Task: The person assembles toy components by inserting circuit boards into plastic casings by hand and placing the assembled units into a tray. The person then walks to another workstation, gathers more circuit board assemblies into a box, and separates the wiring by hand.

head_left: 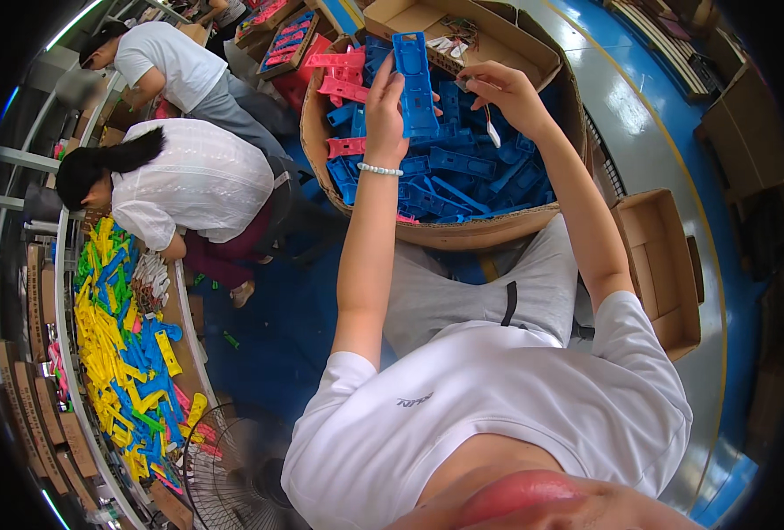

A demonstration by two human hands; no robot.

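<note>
Upright in my left hand (387, 113) is a long blue plastic shell (416, 87) with cut-outs along it; the fingers are closed around it and partly hidden behind it. My right hand (503, 91), a little to the right and apart from the shell, is closed in a pinch on thin wires. A small white part (493, 129) hangs below those fingers. Both hands are over a large round-sided cardboard box (463, 231) filled with blue plastic shells (463, 162). Several pink shells (346, 147) lie at its left side.
A shallow cardboard tray (520, 55) with small white wired parts (448, 47) rests across the box's far side. Another cardboard box (661, 265) stands at the right. At left, two people (193, 177) bend over a bench piled with yellow, blue and green parts (114, 344). A fan (233, 468) stands nearby.
</note>
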